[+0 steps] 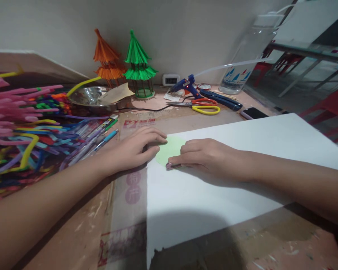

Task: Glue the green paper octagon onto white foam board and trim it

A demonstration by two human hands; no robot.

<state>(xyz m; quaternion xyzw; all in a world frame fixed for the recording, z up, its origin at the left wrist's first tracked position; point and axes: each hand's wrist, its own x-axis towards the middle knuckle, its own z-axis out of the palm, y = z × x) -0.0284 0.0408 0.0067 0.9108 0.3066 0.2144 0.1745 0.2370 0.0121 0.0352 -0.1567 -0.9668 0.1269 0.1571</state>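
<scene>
A light green paper disc [171,146] lies on a large white sheet [250,142], close to the sheet's left corner. My left hand [138,148] rests at the left edge of the disc, its fingers stretched out and the thumb apart. From the right, my right hand [207,157] reaches over the disc with curled fingers. Pinched under its fingertips is a small purplish, shiny object [170,165], at the disc's lower edge; its kind is too small and covered to tell.
Colourful pipe cleaners [25,142] and pens [105,140] crowd the left, beside a metal bowl [90,95]. Behind stand orange [108,56] and green [139,56] pipe-cleaner towers. Scissors [204,107], a glue gun [187,86], a utility knife [221,99] and a phone [253,113] lie beyond the sheet.
</scene>
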